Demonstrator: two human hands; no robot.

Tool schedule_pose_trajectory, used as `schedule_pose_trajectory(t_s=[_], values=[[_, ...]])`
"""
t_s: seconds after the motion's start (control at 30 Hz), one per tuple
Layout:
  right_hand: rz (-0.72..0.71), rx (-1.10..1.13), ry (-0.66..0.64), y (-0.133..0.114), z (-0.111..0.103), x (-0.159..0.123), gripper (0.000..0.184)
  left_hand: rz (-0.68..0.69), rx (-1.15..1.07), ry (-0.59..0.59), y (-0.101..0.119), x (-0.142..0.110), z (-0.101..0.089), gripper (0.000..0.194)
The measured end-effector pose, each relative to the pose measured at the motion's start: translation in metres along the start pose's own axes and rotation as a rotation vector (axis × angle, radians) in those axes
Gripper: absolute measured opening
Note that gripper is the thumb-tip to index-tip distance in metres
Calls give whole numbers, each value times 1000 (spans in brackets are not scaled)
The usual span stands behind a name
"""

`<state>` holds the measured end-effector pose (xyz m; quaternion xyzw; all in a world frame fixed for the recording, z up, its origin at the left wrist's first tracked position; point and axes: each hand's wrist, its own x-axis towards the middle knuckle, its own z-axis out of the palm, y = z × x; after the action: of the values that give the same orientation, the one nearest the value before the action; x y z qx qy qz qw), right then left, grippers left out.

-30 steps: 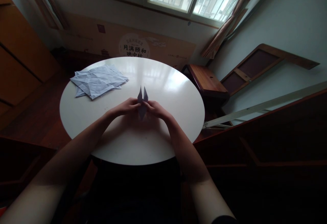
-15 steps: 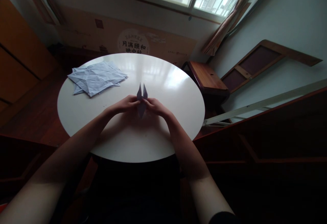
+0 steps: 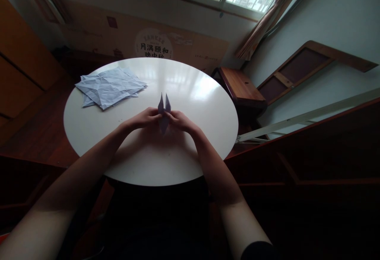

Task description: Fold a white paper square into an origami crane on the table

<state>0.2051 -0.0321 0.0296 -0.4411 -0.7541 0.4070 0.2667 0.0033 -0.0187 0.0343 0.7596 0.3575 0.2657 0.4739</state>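
Tabletop [image 3: 166,169], white and rounded, spreads across the middle of the frame beneath my hands, which probably suits it as a backing for close handling. At its upper left, the stack of creased paper sheets [image 3: 111,86] lies loosely overlapped, likely set aside there so my arms don't crowd it. My left hand [image 3: 149,116] and right hand [image 3: 179,119] come in from either side, both closed on the folded paper [image 3: 164,125] near the frame's centre; I judge the matched pinch keeps its two sides even. Its two slim points stand side by side, tipped away from me, while the other end tapers my way. Whether it touches the surface I cannot tell. As for edges, the near rim passes beneath my forearms, and the far rim curves beyond the paper's points. The wooden stool [image 3: 240,86] sits just outside the rim at the right. White surface separates the stack from my left hand, and a wider stretch lies off my right. Narrowest are the space between my hands and the slit between the points.
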Motion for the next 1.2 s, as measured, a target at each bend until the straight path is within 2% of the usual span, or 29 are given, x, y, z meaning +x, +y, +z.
schedule_pose_trajectory(t_s=[0.53,0.8,1.2], values=[[8,-43,1,-2,-1,1,45,29,18,0,-3,1,-1,62],[4,-39,-2,-4,-1,0,48,12,3,-2,-10,1,-1,60],[-6,-44,-4,-3,-1,1,48,17,5,5,-2,0,-2,63]])
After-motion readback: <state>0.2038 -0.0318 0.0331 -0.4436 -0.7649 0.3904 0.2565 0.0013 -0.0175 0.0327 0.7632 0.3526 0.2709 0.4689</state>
